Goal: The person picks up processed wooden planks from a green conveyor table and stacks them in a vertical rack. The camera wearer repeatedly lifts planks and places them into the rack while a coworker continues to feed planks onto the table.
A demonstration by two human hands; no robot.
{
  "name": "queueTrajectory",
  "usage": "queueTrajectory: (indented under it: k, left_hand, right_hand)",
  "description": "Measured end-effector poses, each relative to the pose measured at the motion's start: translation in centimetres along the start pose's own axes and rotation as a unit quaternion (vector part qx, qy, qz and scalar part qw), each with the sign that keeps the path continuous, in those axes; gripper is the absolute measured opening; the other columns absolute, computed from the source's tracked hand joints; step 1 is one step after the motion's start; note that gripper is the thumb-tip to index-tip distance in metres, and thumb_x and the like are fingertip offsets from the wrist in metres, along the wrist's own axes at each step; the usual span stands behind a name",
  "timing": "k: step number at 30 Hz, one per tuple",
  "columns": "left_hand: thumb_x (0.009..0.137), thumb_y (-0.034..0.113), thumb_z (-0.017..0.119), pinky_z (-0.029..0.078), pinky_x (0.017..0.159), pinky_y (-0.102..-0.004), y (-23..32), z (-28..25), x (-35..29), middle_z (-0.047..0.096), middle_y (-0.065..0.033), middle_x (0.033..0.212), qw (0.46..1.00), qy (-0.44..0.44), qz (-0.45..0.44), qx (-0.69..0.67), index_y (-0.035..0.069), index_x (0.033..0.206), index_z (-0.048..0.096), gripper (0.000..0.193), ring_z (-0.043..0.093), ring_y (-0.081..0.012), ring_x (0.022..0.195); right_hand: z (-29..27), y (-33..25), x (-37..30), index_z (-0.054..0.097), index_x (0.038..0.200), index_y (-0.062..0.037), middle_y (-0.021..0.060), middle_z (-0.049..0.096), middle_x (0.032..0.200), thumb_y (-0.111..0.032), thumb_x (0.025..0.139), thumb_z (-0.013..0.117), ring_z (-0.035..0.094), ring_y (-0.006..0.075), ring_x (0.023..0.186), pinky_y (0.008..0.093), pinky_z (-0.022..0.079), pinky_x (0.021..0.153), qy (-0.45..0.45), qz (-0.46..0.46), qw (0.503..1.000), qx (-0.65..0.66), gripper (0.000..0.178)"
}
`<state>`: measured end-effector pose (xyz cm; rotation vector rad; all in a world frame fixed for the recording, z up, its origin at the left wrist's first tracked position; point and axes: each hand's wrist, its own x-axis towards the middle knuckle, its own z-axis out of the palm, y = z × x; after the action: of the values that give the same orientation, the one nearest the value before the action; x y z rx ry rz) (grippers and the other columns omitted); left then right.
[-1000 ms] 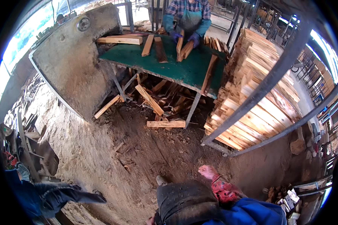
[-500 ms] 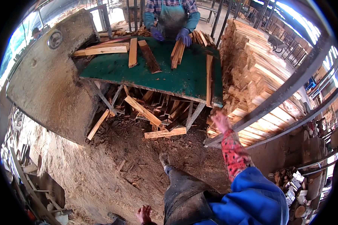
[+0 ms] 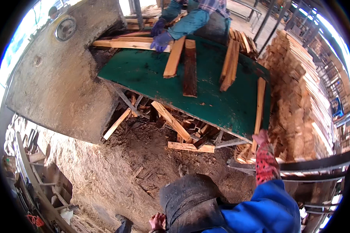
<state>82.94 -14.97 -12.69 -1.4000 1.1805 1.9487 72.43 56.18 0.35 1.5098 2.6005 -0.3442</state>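
At the green tabletop's (image 3: 144, 73) right edge, my right hand (image 3: 261, 138) has its fingers closed on the near end of a long wooden plank (image 3: 259, 105). That plank lies lengthwise along the edge, its near end sticking out past the table corner. My left hand (image 3: 157, 221) hangs low at the bottom, holding nothing, its fingers loosely bent and apart. Further off on the tabletop lie a light plank (image 3: 175, 58), a dark bark-faced plank (image 3: 189, 70) and a pair of planks (image 3: 230, 66).
Across the table a co-worker's purple-gloved hand (image 3: 161, 42) touches boards (image 3: 132, 43) at the left. A large dusty machine panel (image 3: 54, 77) stands left. Stacked planks (image 3: 295, 97) rise on the right beside a metal rail (image 3: 319, 165). Scrap wood (image 3: 173, 120) lies underneath the table.
My right hand has reached the edge plank and closed on it; its near end now juts past the table. The co-worker's hands have moved left from the paired planks to the boards.
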Motion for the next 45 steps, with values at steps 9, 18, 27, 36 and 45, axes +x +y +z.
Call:
queueTrajectory:
  k: [9, 18, 27, 36, 45]
  left_hand:
    - [0.086, 0.021, 0.068, 0.057, 0.064, -0.0333, 10.7, 8.2, 5.2, 0.068, -0.0165, 0.083, 0.974, -0.032, 0.064, 0.213, -0.010, 0.095, 0.062, 0.033, 0.068, -0.0244, 0.069]
    - [0.089, 0.019, 0.066, 0.055, 0.059, -0.0314, 23.0, 11.1, 13.1, 0.065, -0.0107, 0.075, 0.959, -0.107, 0.082, 0.249, -0.007, 0.088, 0.063, 0.026, 0.065, -0.0189, 0.064]
    - [0.091, 0.024, 0.066, 0.055, 0.073, -0.0296, 40.1, 24.1, 13.0, 0.069, -0.0104, 0.090, 0.874, -0.303, 0.219, 0.310, -0.004, 0.107, 0.062, 0.033, 0.066, -0.0165, 0.077]
    - [0.092, 0.028, 0.066, 0.054, 0.086, -0.0394, 48.0, 39.4, 7.6, 0.064, -0.0112, 0.112, 0.862, -0.472, 0.142, 0.115, 0.000, 0.121, 0.054, 0.042, 0.063, -0.0228, 0.100]
    - [0.085, 0.013, 0.072, 0.053, 0.083, -0.0380, 53.5, 43.5, 9.9, 0.060, -0.0046, 0.108, 0.957, -0.270, 0.099, 0.036, 0.006, 0.120, 0.053, 0.041, 0.060, -0.0193, 0.098]
  right_hand:
    - [8.2, 6.5, -6.4, 0.046, 0.128, 0.0045, 0.0247, 0.062, 0.111, -0.032, 0.064, 0.072, 0.060, 0.0378, 0.104, 0.0422, 0.047, 0.092, 0.175, 0.122, 0.970, 0.113, 0.078]
    - [3.6, -11.2, -14.0, 0.058, 0.117, 0.0022, 0.0069, 0.062, 0.099, -0.011, 0.074, 0.063, 0.057, 0.0162, 0.081, 0.0288, 0.048, 0.073, 0.201, 0.025, 0.884, 0.422, 0.045]
    - [-3.2, -39.0, -23.1, 0.050, 0.133, -0.0013, 0.0101, 0.063, 0.112, -0.010, 0.073, 0.069, 0.060, 0.0173, 0.094, 0.0318, 0.051, 0.081, 0.152, -0.132, 0.918, 0.343, 0.064]
    - [3.5, -50.5, -26.5, 0.039, 0.139, 0.0000, 0.0224, 0.057, 0.111, -0.027, 0.073, 0.072, 0.062, 0.0398, 0.092, 0.0452, 0.053, 0.076, -0.105, -0.330, 0.917, 0.198, 0.079]
    - [5.5, -57.3, -19.1, 0.037, 0.141, -0.0048, 0.0194, 0.056, 0.107, -0.027, 0.067, 0.076, 0.062, 0.0399, 0.086, 0.0471, 0.054, 0.068, -0.174, -0.413, 0.881, 0.150, 0.087]
